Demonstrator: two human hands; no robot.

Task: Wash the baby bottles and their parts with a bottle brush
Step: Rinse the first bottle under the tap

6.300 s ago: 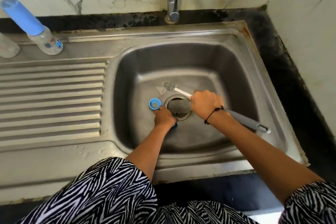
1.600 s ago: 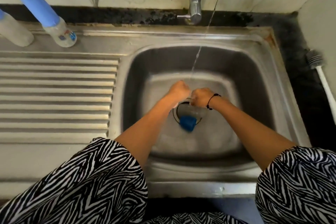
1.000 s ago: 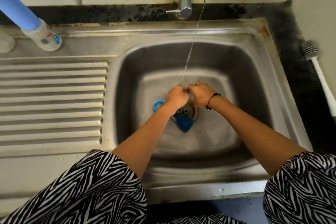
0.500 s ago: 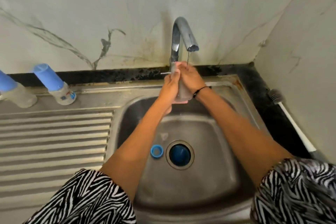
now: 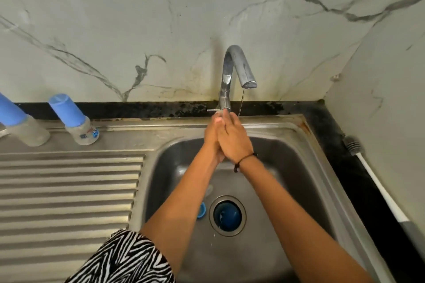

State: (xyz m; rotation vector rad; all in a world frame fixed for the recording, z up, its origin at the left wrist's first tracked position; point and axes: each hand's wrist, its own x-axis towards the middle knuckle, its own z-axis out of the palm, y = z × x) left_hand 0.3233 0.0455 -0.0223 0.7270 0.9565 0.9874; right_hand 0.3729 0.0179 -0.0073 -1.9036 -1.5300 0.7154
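tap [image 5: 239, 69] over basin [image 5: 299, 167], bottles [image 5: 76, 122] left

A red-and-blue printed label on the baby bottle [image 5: 85, 132], too blurred to read.

- At the upper left of the frame you see two bottles [image 5: 82, 131] with clear bodies and light blue caps [image 5: 65, 109].
- Your sleeve [image 5: 124, 259] at the bottom carries a black-and-white zebra pattern.
- The sink [image 5: 299, 167] is dull silver steel, with rust-orange specks at its upper right corner.
- In the drain sits a dark blue piece [image 5: 227, 215]; beside it, a lighter blue ring [image 5: 202, 211].
- The wall [image 5: 115, 18] is white marble with grey veins.
- The counter [image 5: 358, 190] is black.
- At the right, the brush [image 5: 377, 181] has a white stem and grey bristles.
- A black band [image 5: 241, 161] circles your right wrist.
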